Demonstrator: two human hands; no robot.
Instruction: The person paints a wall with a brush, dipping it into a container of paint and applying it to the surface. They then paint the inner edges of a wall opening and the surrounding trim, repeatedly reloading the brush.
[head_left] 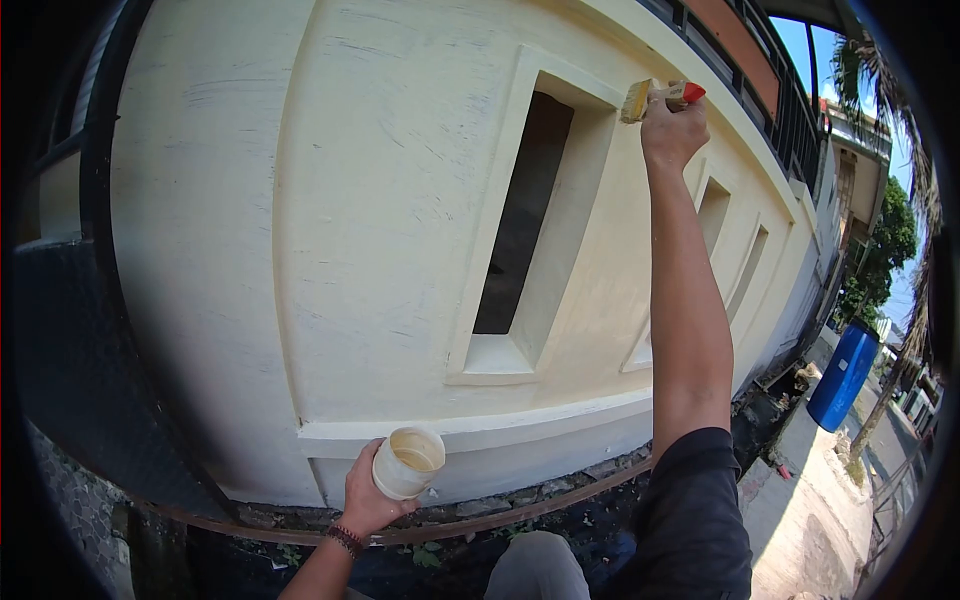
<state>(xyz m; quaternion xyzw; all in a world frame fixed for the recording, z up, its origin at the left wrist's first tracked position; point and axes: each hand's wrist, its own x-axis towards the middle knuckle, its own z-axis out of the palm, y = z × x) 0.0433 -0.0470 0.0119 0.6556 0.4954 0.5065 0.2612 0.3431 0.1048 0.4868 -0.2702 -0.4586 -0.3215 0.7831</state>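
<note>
My right hand (675, 130) is raised high and wrapped round a paintbrush (637, 101) with a red-tipped handle. The bristles point left, right at the wall beside the upper corner of a tall window opening (530, 200). Low in the view, my left hand (372, 492) grips a white paint cup (402, 470), its mouth tilted toward me and cream paint coating the inside. The cream wall (400, 220) fills most of the view, with bluish scuff streaks on its left part.
More narrow openings (712, 212) continue along the wall to the right. A ledge (500, 430) runs near its base, above a dark ditch (460, 560) with small plants. A blue barrel (845, 375) stands on the right pavement. A dark metal post (105, 200) borders the left.
</note>
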